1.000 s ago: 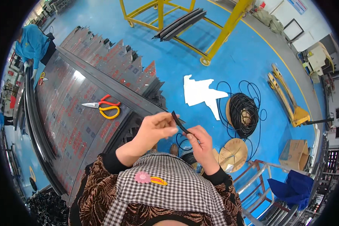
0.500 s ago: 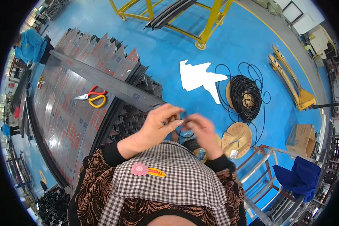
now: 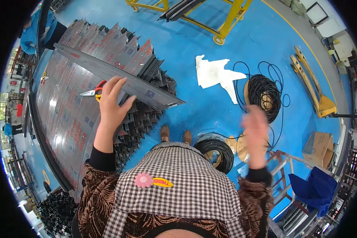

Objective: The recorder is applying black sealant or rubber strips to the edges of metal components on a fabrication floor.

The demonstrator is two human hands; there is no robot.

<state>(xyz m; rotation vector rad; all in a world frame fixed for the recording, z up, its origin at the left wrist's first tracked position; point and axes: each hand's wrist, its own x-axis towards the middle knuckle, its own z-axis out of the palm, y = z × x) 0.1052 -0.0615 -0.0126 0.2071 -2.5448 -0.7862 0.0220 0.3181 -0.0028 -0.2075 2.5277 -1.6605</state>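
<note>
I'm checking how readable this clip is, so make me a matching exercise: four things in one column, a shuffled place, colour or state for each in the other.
Things
1. left hand
2. right hand
3. white sheet
4. pallet truck

Places, colours or states
A. yellow, standing right of the tangled black cord
B. blurred, partly covering the round cardboard disc
C. lying spread out on the blue floor
D. open, overlapping the nearer scissors in this view

Pairs: 1-D, 2-B, 3-C, 4-A

Right one of the hands [image 3: 255,123] blurred, scissors [image 3: 94,92] part-hidden
</note>
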